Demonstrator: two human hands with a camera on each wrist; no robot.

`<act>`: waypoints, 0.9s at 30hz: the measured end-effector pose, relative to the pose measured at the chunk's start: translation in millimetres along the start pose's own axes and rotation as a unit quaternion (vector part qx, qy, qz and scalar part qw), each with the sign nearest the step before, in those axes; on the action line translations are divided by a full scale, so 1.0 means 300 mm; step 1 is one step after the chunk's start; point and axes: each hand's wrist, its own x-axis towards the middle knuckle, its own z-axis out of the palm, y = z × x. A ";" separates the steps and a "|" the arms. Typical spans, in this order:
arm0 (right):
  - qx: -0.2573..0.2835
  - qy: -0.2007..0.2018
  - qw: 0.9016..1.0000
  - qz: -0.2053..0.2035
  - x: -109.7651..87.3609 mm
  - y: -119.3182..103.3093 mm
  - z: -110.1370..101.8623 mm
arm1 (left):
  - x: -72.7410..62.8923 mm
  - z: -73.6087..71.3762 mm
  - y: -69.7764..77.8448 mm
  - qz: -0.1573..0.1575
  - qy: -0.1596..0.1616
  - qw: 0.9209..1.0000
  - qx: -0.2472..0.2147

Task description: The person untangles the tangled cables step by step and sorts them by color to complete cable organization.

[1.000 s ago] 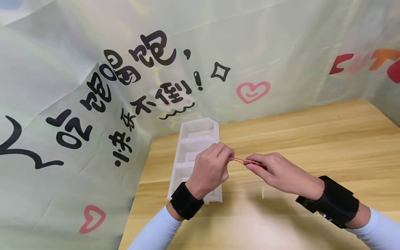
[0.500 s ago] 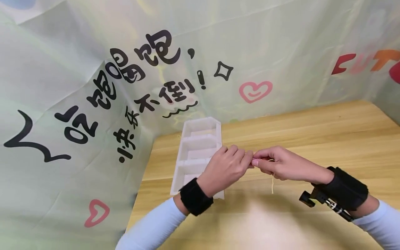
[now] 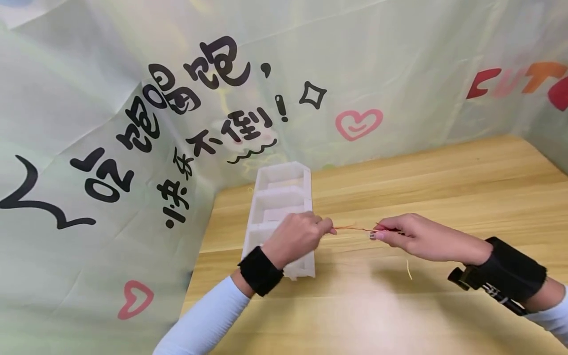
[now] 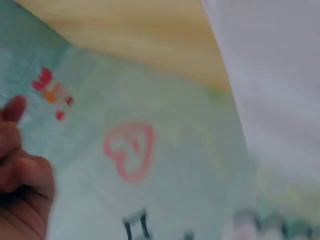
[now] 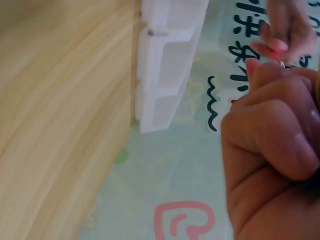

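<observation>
A thin red and yellow string (image 3: 353, 228) runs nearly level between the two hands in the head view. My left hand (image 3: 296, 238), at the right side of the white tray, pinches its left end between thumb and fingertips. The right hand (image 3: 421, 237), over the table, grips more of the string between thumb and fingers; a pale yellow tail (image 3: 409, 270) hangs below it. In the right wrist view, the curled fingers of the right hand (image 5: 275, 130) hide most of the string, with the left hand (image 5: 291, 30) beyond. Only part of the left hand (image 4: 27, 175) shows in the left wrist view.
A white tray (image 3: 280, 192) with several compartments stands on the wooden table (image 3: 443, 187), partly behind my left hand. A pale printed cloth (image 3: 412, 88) with black writing and hearts hangs around the back and left.
The hands first came together, and now they are apart again with the string stretched between them. The right hand has moved right overall.
</observation>
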 end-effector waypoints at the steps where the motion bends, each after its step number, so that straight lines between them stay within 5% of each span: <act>1: -0.009 0.005 1.000 -0.005 0.001 0.005 0.001 | 0.004 0.004 0.008 -0.008 -0.002 1.000 0.003; 6: -0.060 0.011 0.998 -0.035 0.028 0.000 0.024 | 0.068 -0.019 0.080 -0.021 -0.005 0.999 0.038; 10: -0.086 0.027 0.994 -0.056 0.038 -0.018 0.032 | 0.110 -0.037 0.109 0.012 -0.013 0.998 0.062; 16: -0.077 0.019 0.996 -0.044 0.037 -0.025 0.040 | 0.100 -0.039 0.107 0.039 -0.058 0.995 0.073; 20: -0.067 0.009 0.997 -0.036 0.027 -0.025 0.035 | 0.090 -0.039 0.106 0.037 -0.074 0.996 0.033; 23: -0.064 0.007 0.997 -0.038 0.022 -0.028 0.026 | 0.093 -0.042 0.104 0.012 -0.077 0.996 -0.041; 27: -0.059 0.021 0.997 -0.040 0.024 -0.033 0.015 | 0.112 -0.040 0.094 -0.043 -0.066 0.979 -0.188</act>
